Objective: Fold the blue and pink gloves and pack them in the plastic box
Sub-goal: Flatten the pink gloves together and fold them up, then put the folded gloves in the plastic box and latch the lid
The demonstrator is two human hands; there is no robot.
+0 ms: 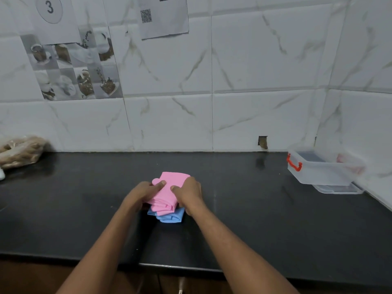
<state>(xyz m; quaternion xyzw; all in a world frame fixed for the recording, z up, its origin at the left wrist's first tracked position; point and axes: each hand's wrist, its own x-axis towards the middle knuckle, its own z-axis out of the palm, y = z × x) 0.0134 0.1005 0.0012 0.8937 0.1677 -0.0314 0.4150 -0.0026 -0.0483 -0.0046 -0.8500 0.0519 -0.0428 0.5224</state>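
Note:
A folded pink glove (169,187) lies on top of a folded blue glove (169,216) in the middle of the black counter (254,219). Only the near edge of the blue one shows beneath the pink. My left hand (144,193) grips the stack from the left, thumb pressed on the pink glove. On the right side my right hand (187,190) grips the same stack, thumb also on top. The clear plastic box (322,168) with a red latch stands open at the far right by the wall, well apart from the hands.
The box's clear lid (337,188) lies under or just in front of the box. A clear bag of brown items (21,151) sits at the back left. A tiled wall runs behind and along the right. The counter's front edge is near me.

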